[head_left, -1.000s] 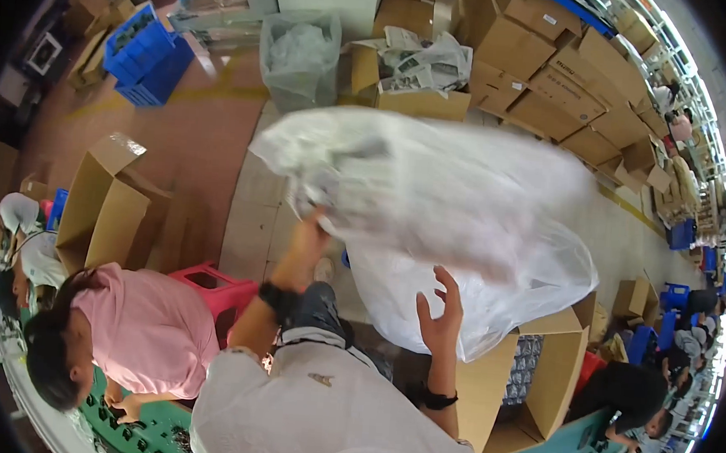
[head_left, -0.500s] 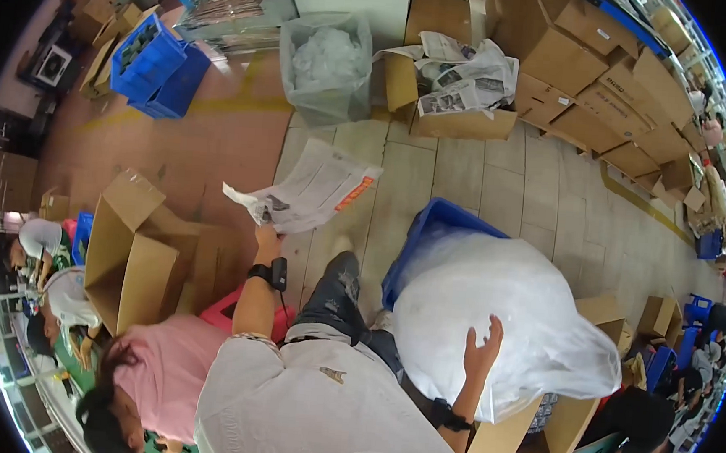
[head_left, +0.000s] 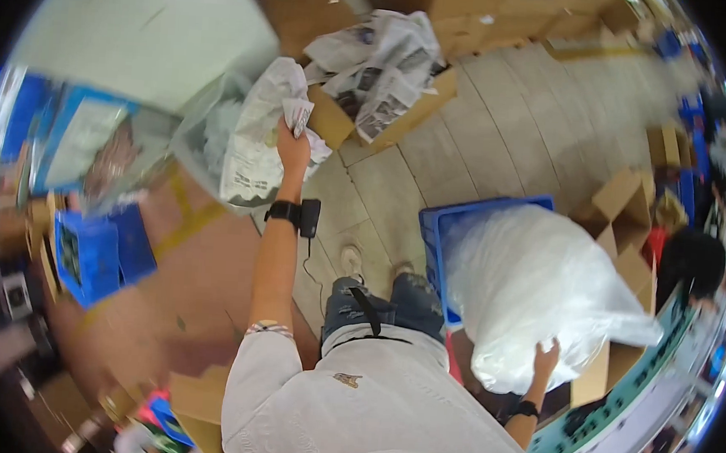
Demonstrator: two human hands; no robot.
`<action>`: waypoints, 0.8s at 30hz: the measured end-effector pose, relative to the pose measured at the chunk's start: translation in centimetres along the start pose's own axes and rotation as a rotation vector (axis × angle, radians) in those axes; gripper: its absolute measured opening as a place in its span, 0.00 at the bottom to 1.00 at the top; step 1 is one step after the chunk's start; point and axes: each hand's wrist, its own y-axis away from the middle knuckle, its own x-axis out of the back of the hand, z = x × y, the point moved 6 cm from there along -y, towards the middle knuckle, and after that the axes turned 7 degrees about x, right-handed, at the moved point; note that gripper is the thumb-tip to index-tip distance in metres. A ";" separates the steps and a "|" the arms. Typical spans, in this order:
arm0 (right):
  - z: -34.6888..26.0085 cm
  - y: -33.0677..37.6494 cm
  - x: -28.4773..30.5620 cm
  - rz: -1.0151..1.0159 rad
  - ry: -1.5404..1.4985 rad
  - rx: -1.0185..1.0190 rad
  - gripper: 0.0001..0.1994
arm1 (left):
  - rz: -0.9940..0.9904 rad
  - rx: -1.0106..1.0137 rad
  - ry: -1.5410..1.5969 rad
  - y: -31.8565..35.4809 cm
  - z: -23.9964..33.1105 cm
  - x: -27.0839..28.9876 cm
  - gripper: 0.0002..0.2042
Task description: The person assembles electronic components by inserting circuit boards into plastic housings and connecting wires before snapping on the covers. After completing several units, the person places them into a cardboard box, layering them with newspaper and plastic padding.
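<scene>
A crumpled sheet of newspaper [head_left: 255, 147] is pinched in my left hand [head_left: 293, 144], whose arm reaches far forward. The sheet hangs in front of a clear-lined waste bin [head_left: 205, 131] and beside an open carton [head_left: 413, 112] heaped with newspaper [head_left: 374, 67]. On my right, a large, full white plastic bag [head_left: 536, 281] bulges out of a blue tub [head_left: 434, 240]. My right hand [head_left: 546, 357] is at the bag's near side, its fingers curled against the plastic. Part of those fingers is blurred.
Stacked cartons [head_left: 512, 14] line the far side. Blue crates [head_left: 92, 254] stand on the red floor at left. Open cartons [head_left: 625, 211] and a green workbench [head_left: 619, 413] are at right, with a person [head_left: 690, 262] beside them.
My view has swung left, and I have stepped closer to the bin and newspaper carton. My left hand has carried the newspaper forward. My right hand, spread before, has come against the bag.
</scene>
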 end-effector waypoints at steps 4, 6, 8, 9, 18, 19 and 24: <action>-6.9 2.3 8.8 0.340 -0.203 -0.070 0.25 | -0.220 -0.369 -0.334 -7.3 2.1 -10.8 0.33; -11.2 3.2 12.2 0.488 -0.289 -0.275 0.23 | -0.456 -0.500 -0.439 -8.0 2.5 -17.0 0.34; -13.0 3.2 13.6 0.613 -0.256 -0.342 0.23 | -0.544 -0.810 -0.695 -7.6 2.2 -22.3 0.35; -12.5 3.3 14.0 0.642 -0.196 -0.360 0.23 | -0.541 -0.910 -0.741 -6.7 2.1 -24.9 0.35; -14.1 4.2 14.7 0.458 0.036 -0.536 0.25 | -1.031 -0.603 -1.081 -10.6 -10.4 -36.7 0.27; -15.2 4.4 15.0 0.455 0.067 -0.577 0.25 | -1.108 -0.504 -1.153 -10.0 -10.2 -39.3 0.26; -16.6 4.6 14.3 0.372 0.033 -0.962 0.26 | -1.220 -0.430 -1.422 -11.5 -14.3 -47.3 0.23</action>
